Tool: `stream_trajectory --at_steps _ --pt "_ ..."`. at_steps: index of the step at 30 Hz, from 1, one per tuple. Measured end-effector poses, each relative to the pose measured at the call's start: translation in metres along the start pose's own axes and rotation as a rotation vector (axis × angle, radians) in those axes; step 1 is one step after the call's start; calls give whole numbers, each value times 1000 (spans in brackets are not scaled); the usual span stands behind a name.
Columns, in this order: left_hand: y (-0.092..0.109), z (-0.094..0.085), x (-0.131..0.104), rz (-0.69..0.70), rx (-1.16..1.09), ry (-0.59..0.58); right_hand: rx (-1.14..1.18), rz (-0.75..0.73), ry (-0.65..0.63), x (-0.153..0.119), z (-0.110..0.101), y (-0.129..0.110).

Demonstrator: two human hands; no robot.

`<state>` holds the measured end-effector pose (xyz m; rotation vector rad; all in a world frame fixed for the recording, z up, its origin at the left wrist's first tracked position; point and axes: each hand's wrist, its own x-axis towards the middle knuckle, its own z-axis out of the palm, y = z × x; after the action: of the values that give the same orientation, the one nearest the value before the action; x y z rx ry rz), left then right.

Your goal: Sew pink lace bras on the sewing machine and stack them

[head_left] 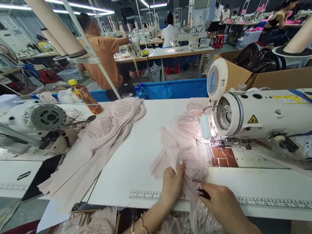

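The person's left hand (172, 186), wrist bent, grips a pale pink lace bra piece (194, 167) on the white sewing table (117, 172); the curled right hand (220, 200) pinches a small dark thing (203, 193), too blurred for naming, at its lower edge. Behind, I see a brown cardboard box (292, 80) holding a glossy dark bundle (257, 57); a yellow-capped transparent bottle (88, 98) contains brown liquid. One distant white machine (196, 39) reads "JUKI".

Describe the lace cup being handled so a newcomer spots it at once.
At the right is a white sewing machine with a yellow warning triangle. Left of its lamp, pale pink lace pieces run toward the viewer; take the nearest lace cup on the tabletop. Unlike its neighbours, it has the left hand at its left side and the right hand just below.
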<state>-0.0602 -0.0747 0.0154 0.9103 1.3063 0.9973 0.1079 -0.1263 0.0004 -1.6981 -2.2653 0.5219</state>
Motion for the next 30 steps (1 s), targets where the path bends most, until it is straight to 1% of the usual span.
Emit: stream_trajectory --at_steps 2,4,5,6,7,8,9,10,11,12,13,14,15,16,17,18,19,20,22,24,25,26,27,28,30 --pt "10 -19 18 60 36 0 115 23 -36 -1 -10 0" --pt "20 -45 40 120 136 19 208 46 -23 -3 -16 3" --pt "24 -57 50 183 317 67 229 55 -4 -4 -17 6" --pt "28 -68 58 249 490 144 229 62 10 -5 -18 10" --pt "30 -76 63 304 593 202 209 70 16 -6 -18 13" --pt "31 -79 64 365 687 245 178 72 0 -6 -20 16" --pt "31 -79 63 422 735 252 139 69 -38 -5 -24 17" --pt "29 -73 60 476 761 217 96 61 -90 -3 -31 18" --pt "26 -62 55 533 792 149 54 52 -152 -1 -41 18" --pt "21 -48 48 606 841 28 11 42 -222 3 -54 18" --pt "16 -32 42 684 893 -127 -25 28 -282 6 -69 18" --pt "11 -14 36 785 958 -324 -53 19 -338 10 -86 18" --pt "7 3 32 932 1073 -563 -80 0 -391 14 -102 20" --pt "3 19 30 1038 1155 -705 -142 -21 -391 18 -116 23" --pt "0 32 30 1113 1219 -794 -232 -20 -365 22 -127 29" --pt "-2 42 32 1159 1260 -827 -317 3 -325 26 -134 36" --pt "-3 49 35 1172 1266 -815 -371 31 -258 31 -136 44" --pt "-3 53 40 1176 1253 -803 -393 63 -180 35 -134 53" --pt "-1 53 53 1220 1187 -832 -331 98 -2 46 -116 70" --pt "2 50 67 1265 1099 -902 -251 94 122 57 -90 85" --pt "4 49 73 1260 1060 -914 -212 91 176 61 -76 91" --pt "4 49 77 1229 1036 -899 -191 99 216 65 -64 95" --pt "5 49 81 1179 1036 -855 -173 106 259 68 -54 99" --pt "4 51 83 1120 1061 -780 -160 115 299 69 -47 101" --pt "0 55 82 1055 1171 -594 -139 118 365 70 -39 104"
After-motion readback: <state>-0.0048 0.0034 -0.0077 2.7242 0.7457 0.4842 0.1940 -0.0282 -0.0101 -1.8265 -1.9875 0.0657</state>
